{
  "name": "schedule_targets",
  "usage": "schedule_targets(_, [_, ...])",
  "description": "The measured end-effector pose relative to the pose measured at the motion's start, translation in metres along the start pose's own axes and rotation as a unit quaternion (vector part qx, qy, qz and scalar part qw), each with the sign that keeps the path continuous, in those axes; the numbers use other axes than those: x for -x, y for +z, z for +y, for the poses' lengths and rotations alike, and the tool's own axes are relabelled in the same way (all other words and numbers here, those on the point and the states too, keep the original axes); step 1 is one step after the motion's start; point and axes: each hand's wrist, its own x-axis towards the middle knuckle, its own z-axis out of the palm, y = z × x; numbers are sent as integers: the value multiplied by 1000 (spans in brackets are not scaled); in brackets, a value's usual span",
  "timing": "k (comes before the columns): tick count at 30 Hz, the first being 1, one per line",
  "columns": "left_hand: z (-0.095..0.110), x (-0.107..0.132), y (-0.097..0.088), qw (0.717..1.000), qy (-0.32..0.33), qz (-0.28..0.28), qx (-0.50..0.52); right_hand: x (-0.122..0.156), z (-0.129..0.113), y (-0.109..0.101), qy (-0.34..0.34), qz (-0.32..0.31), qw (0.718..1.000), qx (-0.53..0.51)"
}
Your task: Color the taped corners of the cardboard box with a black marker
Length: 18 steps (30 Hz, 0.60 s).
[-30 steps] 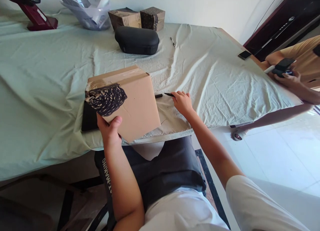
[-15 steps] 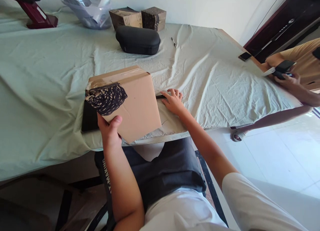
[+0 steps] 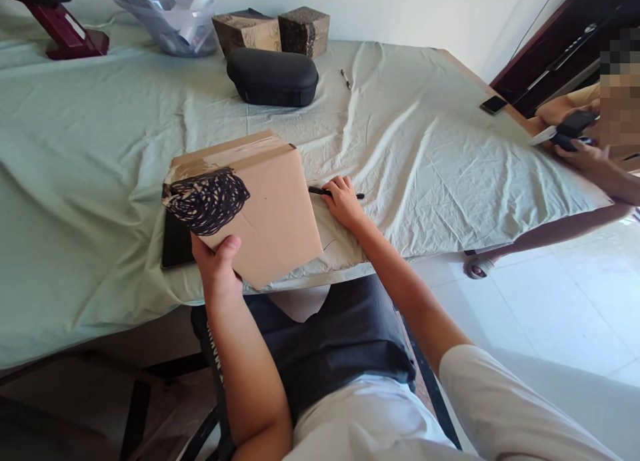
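Note:
A taped cardboard box [image 3: 265, 201] with a black scribbled patch on its top stands tilted at the near edge of a table under a pale green sheet [image 3: 100, 148]. My left hand [image 3: 216, 262] grips the box's near left corner, thumb on top. My right hand [image 3: 343, 201] rests on the sheet just right of the box, fingers curled round a black marker [image 3: 357, 196] that sticks out on both sides. A flat black object [image 3: 175, 244] lies under the box's left side.
A black hard case [image 3: 273, 80], two brown patterned blocks [image 3: 273, 31], a clear plastic bag [image 3: 165, 18], a dark red stand [image 3: 65, 31] and a small pen [image 3: 345, 79] sit at the far side. Another person's hands [image 3: 580, 151] hold a dark device at the right, near a phone [image 3: 493, 104].
My right hand slid left along the sheet towards the box and closed over the black marker. My left hand stayed on the box.

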Motion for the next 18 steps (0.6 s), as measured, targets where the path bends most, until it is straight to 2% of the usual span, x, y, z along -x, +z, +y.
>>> schedule_targets(6, [11,5,9,999,-19,26,4,2,-2,-5,0,0,1000,-21])
schedule_targets(18, [12,5,11,999,-20,43,20,5,-7,-6,28,25,999,-8])
